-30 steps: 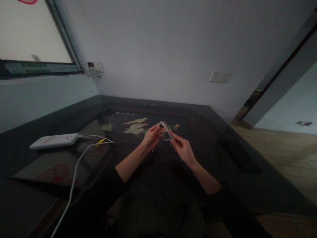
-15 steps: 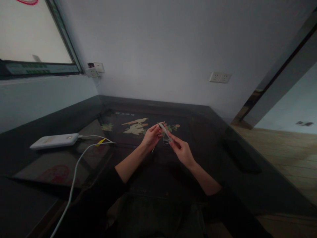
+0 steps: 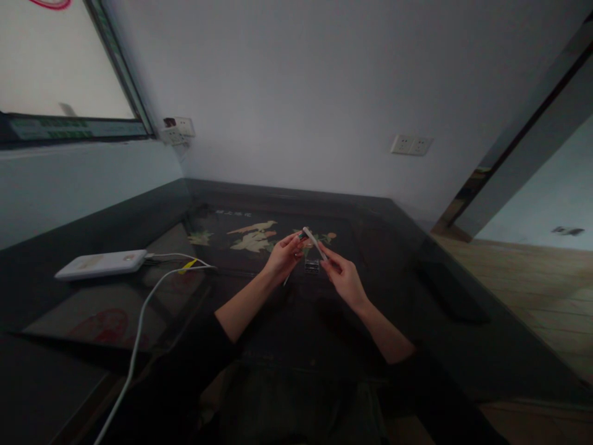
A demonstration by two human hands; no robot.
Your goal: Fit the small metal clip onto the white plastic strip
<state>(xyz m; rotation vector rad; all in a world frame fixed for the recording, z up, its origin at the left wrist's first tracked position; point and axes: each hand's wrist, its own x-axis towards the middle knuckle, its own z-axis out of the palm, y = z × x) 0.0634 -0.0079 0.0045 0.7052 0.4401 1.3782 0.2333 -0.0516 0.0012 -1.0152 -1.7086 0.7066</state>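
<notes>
Over the middle of the dark table (image 3: pixel 384 247), my two hands are close together. In my right hand (image 3: pixel 345 281) is a slim, pale grey stick-like tool (image 3: pixel 315 242), pinched at its lower end and slanting up to the left. Its upper end meets a small dark piece (image 3: pixel 302 235) pinched in the fingertips of my left hand (image 3: pixel 282 256); whether they touch or merely overlap I cannot tell. A small clear, shiny case (image 3: pixel 312 266) lies between the hands on the table. A thin pale rod (image 3: pixel 286 280) shows below my left hand, partly hidden.
At the left lies a white power bank (image 3: pixel 104 263) with a white cable (image 3: pixel 139 327) running to the front edge. A dark flat object (image 3: pixel 451 290) rests at the right. Wall sockets (image 3: pixel 411 145) are behind the table, which bears a bird-and-flower picture (image 3: pixel 252 238).
My right hand and the pale tool have shifted slightly right, away from my left fingers. More of the dark piece and the clear case shows. My left hand stays nearly in place.
</notes>
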